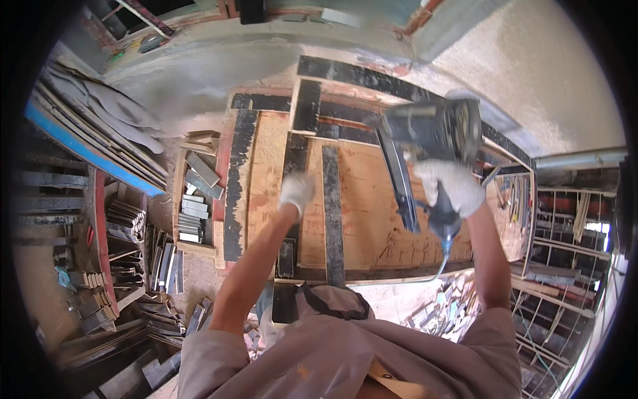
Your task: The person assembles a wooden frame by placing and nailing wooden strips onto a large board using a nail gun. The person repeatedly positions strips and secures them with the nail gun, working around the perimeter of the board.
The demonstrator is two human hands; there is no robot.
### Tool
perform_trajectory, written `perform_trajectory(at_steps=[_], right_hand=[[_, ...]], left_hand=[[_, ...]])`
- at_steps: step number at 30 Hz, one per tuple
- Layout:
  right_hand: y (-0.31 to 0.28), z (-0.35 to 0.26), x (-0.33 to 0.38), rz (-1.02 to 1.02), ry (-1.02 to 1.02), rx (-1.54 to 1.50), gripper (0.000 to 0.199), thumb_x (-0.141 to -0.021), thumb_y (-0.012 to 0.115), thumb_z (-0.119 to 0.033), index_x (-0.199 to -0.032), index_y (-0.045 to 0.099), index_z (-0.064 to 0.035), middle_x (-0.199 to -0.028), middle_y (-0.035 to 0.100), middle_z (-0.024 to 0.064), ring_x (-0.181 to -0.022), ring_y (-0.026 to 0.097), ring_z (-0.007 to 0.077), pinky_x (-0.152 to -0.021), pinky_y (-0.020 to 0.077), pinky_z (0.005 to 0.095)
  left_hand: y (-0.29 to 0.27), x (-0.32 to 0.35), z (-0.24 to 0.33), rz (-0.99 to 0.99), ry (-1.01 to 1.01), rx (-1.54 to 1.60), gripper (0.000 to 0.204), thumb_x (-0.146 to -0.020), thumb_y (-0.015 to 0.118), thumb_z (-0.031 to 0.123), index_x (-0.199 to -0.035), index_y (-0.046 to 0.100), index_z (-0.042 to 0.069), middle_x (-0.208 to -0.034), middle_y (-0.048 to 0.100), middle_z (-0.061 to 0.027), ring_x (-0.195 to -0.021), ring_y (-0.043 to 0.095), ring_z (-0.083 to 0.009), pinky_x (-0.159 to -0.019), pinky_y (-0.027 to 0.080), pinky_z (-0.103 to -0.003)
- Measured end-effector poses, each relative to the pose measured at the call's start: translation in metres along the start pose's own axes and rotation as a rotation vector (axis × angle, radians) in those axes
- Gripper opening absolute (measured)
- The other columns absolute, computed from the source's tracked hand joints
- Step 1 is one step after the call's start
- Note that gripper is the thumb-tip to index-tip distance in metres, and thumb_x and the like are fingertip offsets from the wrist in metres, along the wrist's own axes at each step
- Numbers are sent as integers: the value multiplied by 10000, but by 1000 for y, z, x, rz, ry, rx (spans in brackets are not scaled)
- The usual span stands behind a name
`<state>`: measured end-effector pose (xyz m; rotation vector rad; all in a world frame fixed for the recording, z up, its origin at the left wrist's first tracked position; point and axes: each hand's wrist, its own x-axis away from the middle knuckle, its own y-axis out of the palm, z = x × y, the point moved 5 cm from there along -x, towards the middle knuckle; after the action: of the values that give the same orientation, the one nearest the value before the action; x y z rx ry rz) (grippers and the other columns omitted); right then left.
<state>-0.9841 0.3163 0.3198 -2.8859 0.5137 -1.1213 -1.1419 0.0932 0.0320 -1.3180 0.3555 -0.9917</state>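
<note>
My right hand (450, 187), in a white glove, grips the handle of a dark angle grinder (435, 130) held above the right part of a wooden workbench (362, 199). A cable (444, 256) hangs from the grinder's rear. My left hand (296, 191), also gloved, rests on a black metal strip (293, 169) lying lengthwise on the bench. Another long black flat bar (332, 213) lies just right of that hand. A dark bar (401, 183) slants under the grinder.
A wooden tray (178, 199) of short grey metal pieces stands left of the bench. Stacks of metal offcuts (126, 226) and sheet stock (100, 143) fill the left side. A wire rack (565, 233) stands on the right. Scrap pieces (442, 312) litter the floor below.
</note>
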Motion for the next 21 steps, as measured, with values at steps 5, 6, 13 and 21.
perform_trajectory(at_steps=[5,6,13,21], right_hand=[[-9,178,90,154,293,-311,177,-945,719,-229,-1009,699,-65,-648,579,1,-539,548,119,-519,458,295],[-5,212,106,177,372,-385,163,-925,738,-205,-1003,704,-65,-669,601,9,-557,563,121,-528,469,298],[17,373,194,379,401,-464,128,-814,742,-67,-907,663,-105,-607,549,-4,-424,522,141,-393,448,309],[60,421,212,390,419,-543,113,-788,726,-92,-843,627,-100,-579,506,-5,-396,489,155,-367,453,330]], left_hand=[[93,92,82,-534,-356,668,524,-977,677,438,-1170,716,-48,-1169,748,-190,-1066,725,-317,-881,567,-455],[111,93,82,-565,-335,736,523,-981,675,442,-1176,713,-42,-1148,752,-179,-1058,721,-310,-897,564,-445],[1,97,106,-492,-486,2167,452,-1048,604,351,-1359,596,24,-1189,717,-107,-1054,693,-229,-950,559,-389],[-95,137,112,-538,-195,2808,624,-1031,631,292,-1461,402,-99,-1066,715,-139,-960,725,-249,-821,614,-359]])
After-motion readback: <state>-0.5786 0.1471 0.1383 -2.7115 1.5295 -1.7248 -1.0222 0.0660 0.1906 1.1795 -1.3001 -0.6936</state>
